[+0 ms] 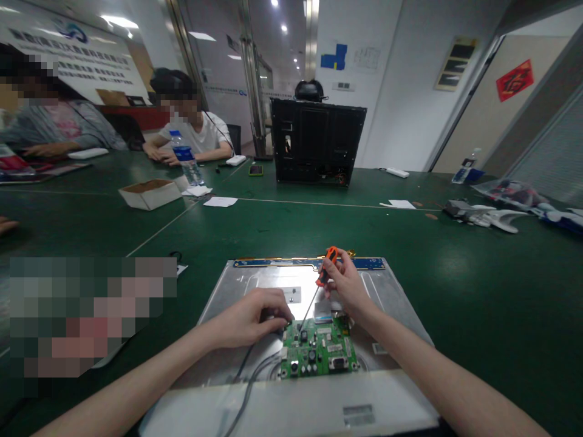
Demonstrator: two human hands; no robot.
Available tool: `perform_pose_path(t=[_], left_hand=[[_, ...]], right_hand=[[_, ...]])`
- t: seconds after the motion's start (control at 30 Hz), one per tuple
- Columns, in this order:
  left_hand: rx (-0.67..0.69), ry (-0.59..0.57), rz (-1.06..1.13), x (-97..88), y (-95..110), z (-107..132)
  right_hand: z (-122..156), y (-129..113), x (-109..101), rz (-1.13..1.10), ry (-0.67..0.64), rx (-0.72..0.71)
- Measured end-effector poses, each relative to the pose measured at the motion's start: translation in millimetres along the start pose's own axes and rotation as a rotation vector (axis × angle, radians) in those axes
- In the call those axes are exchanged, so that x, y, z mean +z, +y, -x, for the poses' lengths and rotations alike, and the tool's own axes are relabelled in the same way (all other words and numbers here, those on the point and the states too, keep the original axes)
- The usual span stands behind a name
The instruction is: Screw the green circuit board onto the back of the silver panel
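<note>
A silver metal monitor panel (392,291) lies flat on the green table in front of me. On it sits a green circuit board (319,349) with grey cables running off its left side. My right hand (346,282) is closed around an orange-handled screwdriver (325,267), whose tip points down at the board's upper left corner. My left hand (252,315) rests with curled fingers on the panel beside that corner, touching the board's edge. Whether it pinches anything is hidden. A blue strip (273,263) runs along the panel's far edge.
A black monitor casing (316,142) stands upright at the table's far middle. A white cardboard box (150,194), a water bottle (186,158), a phone (255,170) and paper slips lie at the far left. Two people sit there. White plastic parts (494,218) lie right.
</note>
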State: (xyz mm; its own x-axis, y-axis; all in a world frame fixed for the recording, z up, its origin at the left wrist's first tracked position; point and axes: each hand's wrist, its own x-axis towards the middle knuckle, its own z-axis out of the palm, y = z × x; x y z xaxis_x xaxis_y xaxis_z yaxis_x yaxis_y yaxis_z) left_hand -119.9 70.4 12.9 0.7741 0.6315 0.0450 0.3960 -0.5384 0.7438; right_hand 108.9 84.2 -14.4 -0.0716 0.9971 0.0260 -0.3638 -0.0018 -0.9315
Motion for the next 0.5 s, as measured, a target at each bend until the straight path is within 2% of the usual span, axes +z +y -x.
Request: perform_pose_path(t=[0.5], left_hand=[[0.071,0.038,0.042,1.5,-4.4,-0.3]], right_hand=[[11.1,-6.0,8.4,0.026,-0.003,-0.053]])
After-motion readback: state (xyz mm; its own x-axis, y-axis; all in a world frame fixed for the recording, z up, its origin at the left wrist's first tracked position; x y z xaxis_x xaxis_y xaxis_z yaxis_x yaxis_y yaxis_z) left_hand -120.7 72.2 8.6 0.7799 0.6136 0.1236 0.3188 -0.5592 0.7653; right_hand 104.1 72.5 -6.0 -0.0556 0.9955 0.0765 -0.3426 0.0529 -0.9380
